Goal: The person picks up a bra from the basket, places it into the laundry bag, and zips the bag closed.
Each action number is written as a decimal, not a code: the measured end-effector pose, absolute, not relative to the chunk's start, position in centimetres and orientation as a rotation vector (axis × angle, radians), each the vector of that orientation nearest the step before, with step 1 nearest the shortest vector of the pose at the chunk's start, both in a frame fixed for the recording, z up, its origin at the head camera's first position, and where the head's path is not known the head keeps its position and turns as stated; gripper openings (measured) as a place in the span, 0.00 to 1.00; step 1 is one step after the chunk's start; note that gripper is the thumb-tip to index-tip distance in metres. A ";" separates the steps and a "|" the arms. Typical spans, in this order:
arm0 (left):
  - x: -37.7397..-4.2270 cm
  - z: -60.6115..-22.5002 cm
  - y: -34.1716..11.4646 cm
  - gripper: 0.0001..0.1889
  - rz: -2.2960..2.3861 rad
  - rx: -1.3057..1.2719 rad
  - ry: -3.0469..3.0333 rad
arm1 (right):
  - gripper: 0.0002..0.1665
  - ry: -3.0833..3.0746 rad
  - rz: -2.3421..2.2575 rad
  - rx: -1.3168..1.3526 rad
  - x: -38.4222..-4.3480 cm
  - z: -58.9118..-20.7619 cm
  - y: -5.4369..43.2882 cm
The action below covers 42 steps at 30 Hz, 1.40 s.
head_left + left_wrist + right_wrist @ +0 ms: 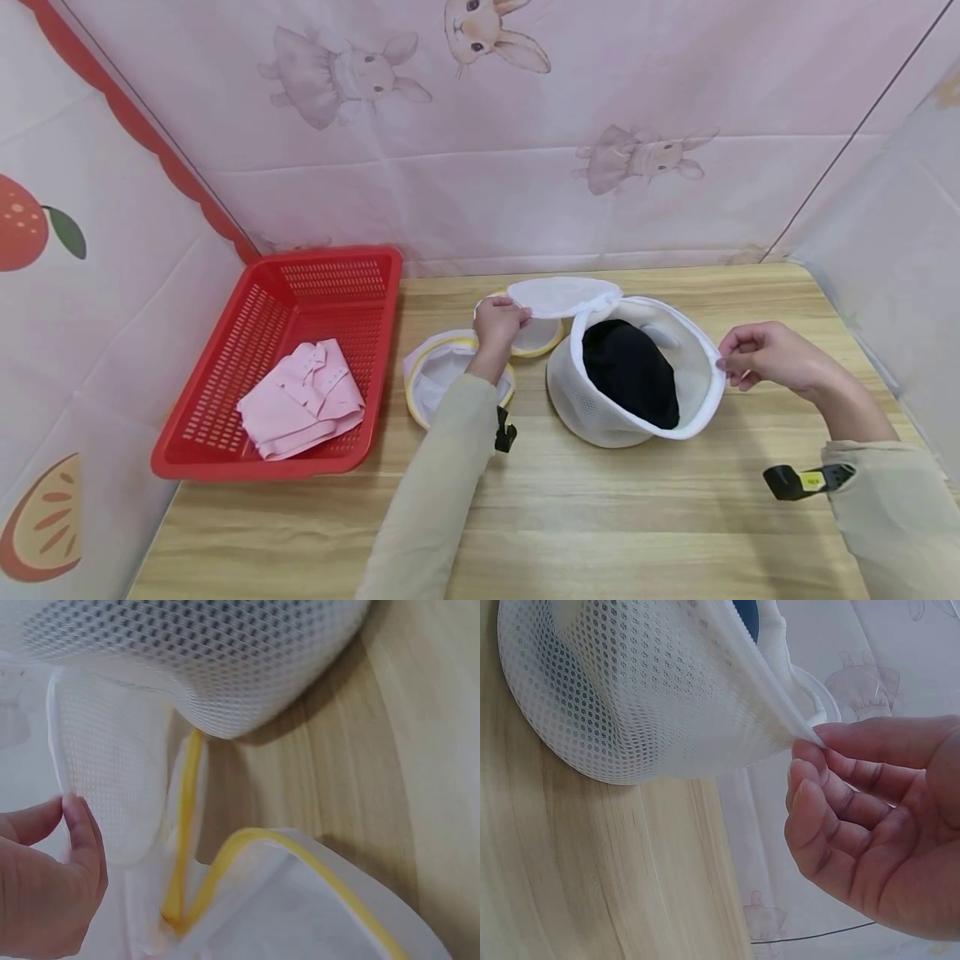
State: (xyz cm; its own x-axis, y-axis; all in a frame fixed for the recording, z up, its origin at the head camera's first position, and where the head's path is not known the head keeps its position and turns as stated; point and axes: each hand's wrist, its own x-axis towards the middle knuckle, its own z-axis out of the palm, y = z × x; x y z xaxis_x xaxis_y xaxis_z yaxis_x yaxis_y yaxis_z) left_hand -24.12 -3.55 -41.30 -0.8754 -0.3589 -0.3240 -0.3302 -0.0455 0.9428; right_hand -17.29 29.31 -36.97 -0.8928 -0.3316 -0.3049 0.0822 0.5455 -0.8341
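A white mesh laundry bag [592,421] stands on the table with its round lid [558,293] folded open to the left. Inside lies a bundled black cloth [626,371]. My left hand [498,329] pinches the lid's edge between thumb and fingers, also seen in the left wrist view. On the opposite side, my right hand [772,358] pinches the bag's rim; the right wrist view shows thumb and forefinger on the zipper edge [780,712], other fingers loosely curled.
Left of the bag, a yellow-rimmed white mesh bag [427,379] lies partly under my left forearm, with another yellow-rimmed one [536,337] behind. A red plastic basket [386,350] at the left holds a folded pink garment [300,404]. Printed curtains surround the wooden table [585,525].
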 end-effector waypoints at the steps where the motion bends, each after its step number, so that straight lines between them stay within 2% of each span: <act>1: -24.1 -41.1 -3.6 0.17 -2.104 0.791 -2.163 | 0.07 2.356 -1.302 -0.203 -17.3 -37.0 29.3; 11: -23.9 -39.4 -3.7 0.12 -2.233 0.684 -2.055 | 0.07 2.356 -1.291 -0.201 -17.4 -36.8 29.3; 18: -23.9 -38.2 -3.5 0.12 -2.339 0.610 -1.989 | 0.07 2.364 -1.279 -0.210 -17.4 -36.6 29.0; 42: -21.4 -33.6 -2.1 0.08 -2.264 0.354 -2.062 | 0.08 2.391 -1.234 -0.206 -17.9 -36.2 29.0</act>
State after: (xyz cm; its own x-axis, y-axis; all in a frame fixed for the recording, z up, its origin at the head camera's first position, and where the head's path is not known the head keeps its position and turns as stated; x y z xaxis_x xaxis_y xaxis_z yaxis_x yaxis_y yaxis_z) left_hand -21.40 -2.08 -33.58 -0.9719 -0.1967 -0.1293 -0.1104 -0.1042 0.9884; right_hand -17.92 29.00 -36.19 -0.8923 -0.3250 -0.3133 0.0671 0.5908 -0.8040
